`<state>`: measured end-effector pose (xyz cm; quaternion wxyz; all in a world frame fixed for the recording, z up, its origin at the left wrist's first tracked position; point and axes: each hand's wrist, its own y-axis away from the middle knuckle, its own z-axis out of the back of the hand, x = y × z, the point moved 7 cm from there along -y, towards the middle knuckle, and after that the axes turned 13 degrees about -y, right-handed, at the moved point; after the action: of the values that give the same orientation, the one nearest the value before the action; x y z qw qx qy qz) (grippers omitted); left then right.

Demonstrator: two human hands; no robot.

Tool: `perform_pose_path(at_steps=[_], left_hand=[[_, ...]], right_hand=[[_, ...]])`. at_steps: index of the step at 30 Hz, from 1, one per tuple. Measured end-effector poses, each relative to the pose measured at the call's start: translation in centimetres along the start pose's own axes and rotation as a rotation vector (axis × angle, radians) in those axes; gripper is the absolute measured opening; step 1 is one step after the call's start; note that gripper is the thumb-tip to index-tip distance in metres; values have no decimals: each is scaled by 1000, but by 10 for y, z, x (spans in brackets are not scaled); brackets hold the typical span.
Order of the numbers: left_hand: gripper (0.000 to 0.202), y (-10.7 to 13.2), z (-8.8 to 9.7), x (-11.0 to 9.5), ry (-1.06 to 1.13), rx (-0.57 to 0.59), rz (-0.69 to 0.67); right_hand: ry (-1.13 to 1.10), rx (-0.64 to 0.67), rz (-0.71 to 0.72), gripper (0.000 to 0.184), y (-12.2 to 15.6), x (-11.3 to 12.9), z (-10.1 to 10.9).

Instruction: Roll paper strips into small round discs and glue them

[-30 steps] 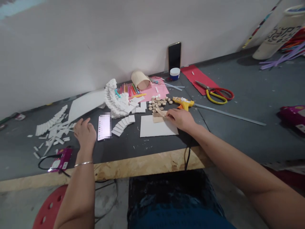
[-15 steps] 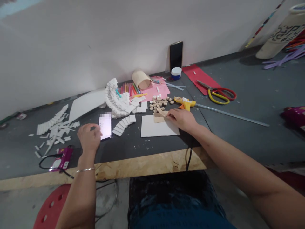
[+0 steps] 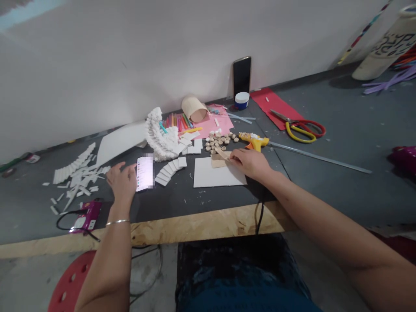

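Beside the left edge of a lit phone (image 3: 144,174) lying on the table, my left hand (image 3: 122,182) has its fingers apart and nothing in it. My right hand (image 3: 249,164) is closed on the edge of a folded piece of tan cardboard (image 3: 218,161). That piece rests over the back of a white square board (image 3: 219,177); its right end is hidden by my fingers. Small round tan pieces (image 3: 219,139) lie heaped just behind the board. A yellow glue gun (image 3: 255,139) with a long clear glue stick (image 3: 321,157) lies behind my right hand.
White cut strips (image 3: 79,180) are scattered at left, near a purple power bank (image 3: 87,216) with a cable. A white textured curved model (image 3: 160,138) stands mid-table. Scissors (image 3: 302,128) lie on red paper (image 3: 276,106) at right. A dark phone (image 3: 242,78) leans on the wall.
The fingers of my left hand have spread from a curled pose beside the lit phone, whose screen now shows a list. My right hand stays on the tan cardboard.
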<state>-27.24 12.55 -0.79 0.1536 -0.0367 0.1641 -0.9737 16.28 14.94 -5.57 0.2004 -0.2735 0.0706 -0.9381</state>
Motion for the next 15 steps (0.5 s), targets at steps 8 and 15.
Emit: perform_pose_path(at_steps=[8,15], left_hand=[[31,-19,-1,-7,-104,-79,-21],[31,-32,-7,-15,-93,-44,-112]], right_hand=[[5,-12,2,19,0,0,0],[5,-11,8,20,0,0,-1]])
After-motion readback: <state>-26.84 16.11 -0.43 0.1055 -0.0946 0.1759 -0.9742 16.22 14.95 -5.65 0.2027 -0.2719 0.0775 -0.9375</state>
